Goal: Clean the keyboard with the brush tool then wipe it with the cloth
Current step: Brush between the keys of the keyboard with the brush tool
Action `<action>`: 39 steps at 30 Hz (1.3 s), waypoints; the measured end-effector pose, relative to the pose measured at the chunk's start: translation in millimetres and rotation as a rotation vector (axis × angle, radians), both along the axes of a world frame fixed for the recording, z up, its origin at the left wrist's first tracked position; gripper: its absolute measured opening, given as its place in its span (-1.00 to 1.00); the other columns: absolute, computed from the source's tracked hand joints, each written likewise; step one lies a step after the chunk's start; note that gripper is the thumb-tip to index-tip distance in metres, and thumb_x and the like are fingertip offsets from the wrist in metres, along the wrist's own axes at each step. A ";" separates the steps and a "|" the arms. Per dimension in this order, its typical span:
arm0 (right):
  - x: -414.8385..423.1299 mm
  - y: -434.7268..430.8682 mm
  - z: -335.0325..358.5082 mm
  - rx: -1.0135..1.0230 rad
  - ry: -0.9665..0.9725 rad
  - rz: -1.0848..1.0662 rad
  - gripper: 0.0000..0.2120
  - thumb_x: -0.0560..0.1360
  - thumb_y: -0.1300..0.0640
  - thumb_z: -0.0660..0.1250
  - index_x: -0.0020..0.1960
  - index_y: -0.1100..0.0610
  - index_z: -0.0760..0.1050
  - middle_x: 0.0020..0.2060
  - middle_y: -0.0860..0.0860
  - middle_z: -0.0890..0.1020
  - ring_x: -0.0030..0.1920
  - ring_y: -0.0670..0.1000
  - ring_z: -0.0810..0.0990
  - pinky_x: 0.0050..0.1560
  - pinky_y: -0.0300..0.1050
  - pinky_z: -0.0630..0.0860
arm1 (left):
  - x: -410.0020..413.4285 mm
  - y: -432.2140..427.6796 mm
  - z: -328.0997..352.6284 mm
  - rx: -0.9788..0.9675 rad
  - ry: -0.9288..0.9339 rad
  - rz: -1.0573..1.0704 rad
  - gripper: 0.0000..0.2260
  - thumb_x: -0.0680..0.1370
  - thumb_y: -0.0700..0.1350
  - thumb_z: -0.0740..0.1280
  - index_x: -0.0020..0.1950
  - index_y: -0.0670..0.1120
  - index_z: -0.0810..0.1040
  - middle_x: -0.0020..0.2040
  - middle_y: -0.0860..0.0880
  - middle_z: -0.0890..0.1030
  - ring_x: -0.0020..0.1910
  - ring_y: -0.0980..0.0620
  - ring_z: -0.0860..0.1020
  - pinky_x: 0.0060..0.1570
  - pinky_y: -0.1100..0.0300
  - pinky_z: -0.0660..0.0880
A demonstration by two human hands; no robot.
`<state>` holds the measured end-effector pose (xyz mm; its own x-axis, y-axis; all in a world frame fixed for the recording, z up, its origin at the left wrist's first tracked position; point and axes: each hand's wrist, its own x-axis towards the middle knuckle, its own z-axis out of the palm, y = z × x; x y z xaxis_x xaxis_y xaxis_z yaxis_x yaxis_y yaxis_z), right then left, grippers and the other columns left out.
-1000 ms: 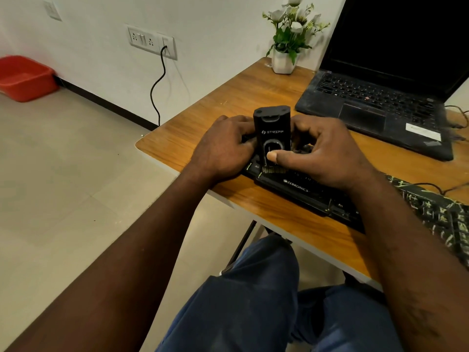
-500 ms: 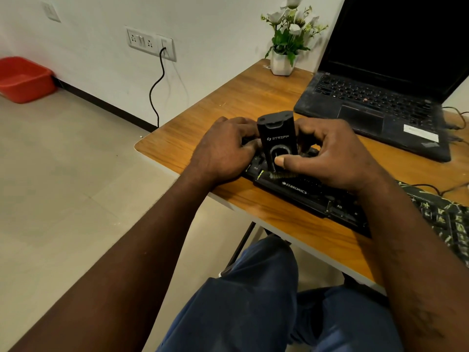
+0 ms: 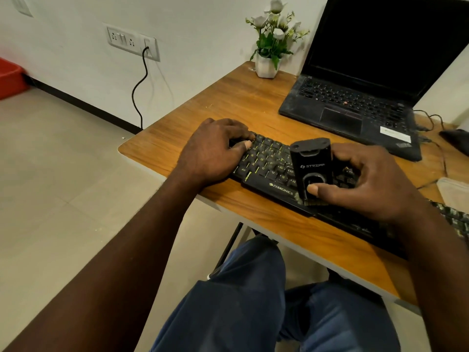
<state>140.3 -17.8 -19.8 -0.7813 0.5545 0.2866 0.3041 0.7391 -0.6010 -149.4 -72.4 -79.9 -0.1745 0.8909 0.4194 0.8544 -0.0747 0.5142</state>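
- Wooden desk (image 3: 177,138) by a white wall carries the keyboard (image 3: 266,161) along its near edge.
- Brush (image 3: 311,168) stands upright, bristles on the keyboard's front strip; short strokes along the key rows, bristles kept down, should lift dust best.
- Right hand (image 3: 373,179) grips the brush, thumb on its face.
- Left hand (image 3: 210,151) grips the keyboard's left end, steadying it.

black keyboard (image 3: 266,164) (green-lettered), black brush (image 3: 312,161)
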 end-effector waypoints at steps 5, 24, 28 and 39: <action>18.9 -10.6 4.0 0.020 -0.008 -0.049 -0.58 0.39 -0.20 0.47 0.19 -0.07 0.64 -0.01 -0.13 0.73 0.00 -0.09 0.70 -0.06 -0.05 0.59 | -1.1 1.8 -1.6 -0.001 0.018 -0.004 -0.69 0.60 0.12 0.25 0.27 0.14 0.65 0.34 0.16 0.58 0.26 0.02 0.48 0.23 0.03 0.40; -8.6 0.9 18.3 0.080 -0.039 0.032 -0.54 0.40 -0.12 0.49 0.28 -0.15 0.54 0.14 -0.23 0.67 0.17 -0.20 0.65 0.19 -0.32 0.54 | 1.0 1.3 -2.4 0.007 0.025 0.001 -0.67 0.59 0.14 0.23 0.27 0.13 0.65 0.31 0.16 0.59 0.20 -0.02 0.46 0.17 -0.01 0.44; -21.0 8.5 17.7 0.097 -0.082 0.065 -0.62 0.43 -0.03 0.55 0.22 -0.01 0.61 0.08 -0.16 0.71 0.13 -0.14 0.69 0.21 -0.06 0.62 | 1.0 0.1 -2.2 0.004 0.026 0.003 -0.68 0.59 0.14 0.24 0.27 0.14 0.64 0.32 0.17 0.58 0.20 -0.02 0.45 0.14 0.02 0.43; -45.4 13.6 9.6 0.274 -0.052 0.124 -0.58 0.43 -0.03 0.55 0.22 0.12 0.64 0.06 -0.11 0.70 0.08 -0.15 0.68 0.12 -0.04 0.64 | 0.6 0.4 -2.5 0.006 0.036 0.010 -0.69 0.59 0.13 0.24 0.27 0.16 0.63 0.31 0.18 0.58 0.19 0.02 0.44 0.12 0.07 0.41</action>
<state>94.9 -4.2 -10.2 -0.8555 0.3619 0.3703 0.2267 0.9048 -0.3604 -148.8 -72.0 -82.4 -0.1682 0.8865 0.4311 0.8729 -0.0693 0.4830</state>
